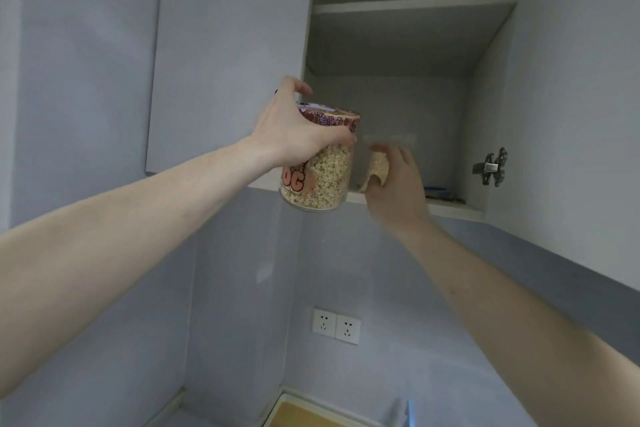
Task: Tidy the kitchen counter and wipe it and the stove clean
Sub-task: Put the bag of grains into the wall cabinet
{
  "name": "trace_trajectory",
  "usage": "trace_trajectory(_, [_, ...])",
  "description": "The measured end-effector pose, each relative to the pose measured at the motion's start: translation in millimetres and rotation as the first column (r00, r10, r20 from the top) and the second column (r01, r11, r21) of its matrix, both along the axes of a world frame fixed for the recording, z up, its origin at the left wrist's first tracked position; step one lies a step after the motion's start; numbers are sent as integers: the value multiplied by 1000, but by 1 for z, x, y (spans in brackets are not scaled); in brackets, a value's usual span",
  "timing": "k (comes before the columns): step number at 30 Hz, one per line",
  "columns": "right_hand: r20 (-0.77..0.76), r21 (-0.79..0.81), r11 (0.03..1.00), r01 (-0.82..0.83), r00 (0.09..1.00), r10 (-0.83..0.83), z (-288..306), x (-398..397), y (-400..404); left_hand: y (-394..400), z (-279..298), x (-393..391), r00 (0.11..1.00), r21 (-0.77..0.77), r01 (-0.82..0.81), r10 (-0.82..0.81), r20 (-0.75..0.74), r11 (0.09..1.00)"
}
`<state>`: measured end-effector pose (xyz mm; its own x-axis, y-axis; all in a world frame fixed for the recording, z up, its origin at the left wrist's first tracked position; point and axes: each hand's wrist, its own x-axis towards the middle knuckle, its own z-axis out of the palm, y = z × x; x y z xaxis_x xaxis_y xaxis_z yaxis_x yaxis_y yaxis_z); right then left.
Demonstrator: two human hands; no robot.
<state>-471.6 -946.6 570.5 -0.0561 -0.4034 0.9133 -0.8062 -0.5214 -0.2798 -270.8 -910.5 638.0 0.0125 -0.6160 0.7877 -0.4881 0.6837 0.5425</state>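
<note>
Head view: open wall cupboard (408, 7), grey-blue walls, left-hand fingers (301, 88) curled round oat jar (320, 163), right-hand fingers (401, 156) blurred, grip unclear.

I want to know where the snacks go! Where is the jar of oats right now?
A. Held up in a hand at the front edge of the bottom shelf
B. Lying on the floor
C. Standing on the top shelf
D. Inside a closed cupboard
A: the left hand grips the oat jar in the air at the front edge of the open cupboard's bottom shelf, not yet set down on it.
</note>
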Motion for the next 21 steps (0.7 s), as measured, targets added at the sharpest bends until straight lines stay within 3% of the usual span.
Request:
trace_trajectory(11, [11,61,994,90,996,-91,26,-27,-11,-43,38,-31,993,63,-117,116,26,991])
trace_trajectory(21, [-166,250,944,215,970,-177,22,-47,-24,-83,44,-58,983,152,-175,164,83,973])
